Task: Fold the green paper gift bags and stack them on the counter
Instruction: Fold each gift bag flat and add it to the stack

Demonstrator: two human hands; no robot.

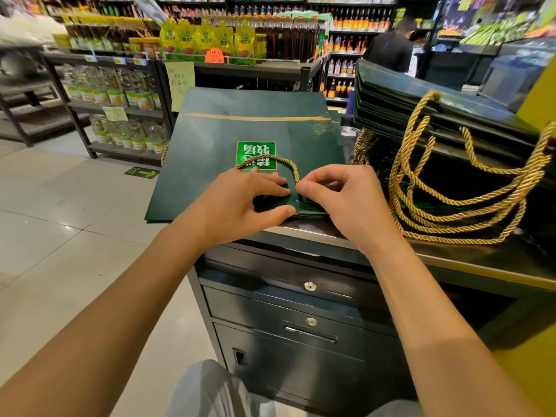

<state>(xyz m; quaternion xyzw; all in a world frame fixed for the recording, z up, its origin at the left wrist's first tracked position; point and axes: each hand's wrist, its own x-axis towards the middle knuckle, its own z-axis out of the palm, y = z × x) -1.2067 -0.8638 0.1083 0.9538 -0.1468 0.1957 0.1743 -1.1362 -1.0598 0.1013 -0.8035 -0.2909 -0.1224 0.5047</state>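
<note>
Beyond the tabletop (469, 254), at 10 o'clock, metal shelves (120, 106) carry clear oil bottles; at 12 o'clock a row of yellow pouches (207, 40) stands before dark bottles; at 1 o'clock a person in dark clothing (388, 46) stands with their back turned; pale glossy floor tiles (60, 206) spread out at 9 o'clock; a black drawer unit (301, 311) with round locks sits under the tabletop at 6 o'clock. At 2 o'clock a stack of folded green bags (421, 100) lies on the tabletop, and its loops of gold rope (451, 203) spill toward the right hand (340, 197), lying just beside it. The green paper gift bag (249, 127) lies flat at the centre, partly overhanging the tabletop's left end, with its near edge under both hands. The left hand (240, 203) pinches that near edge, fingers (270, 191) on top and the thumb beneath; the right hand's fingers (313, 188) are curled, thumb and forefinger closed on the end of the bag's gold rope handle (288, 165), which arches over the printed label (256, 155). The paper is dark green, smooth and matt, with a thin gold line and a faint gold flower; the label is a brighter green square; the rope is twisted and shiny.
</note>
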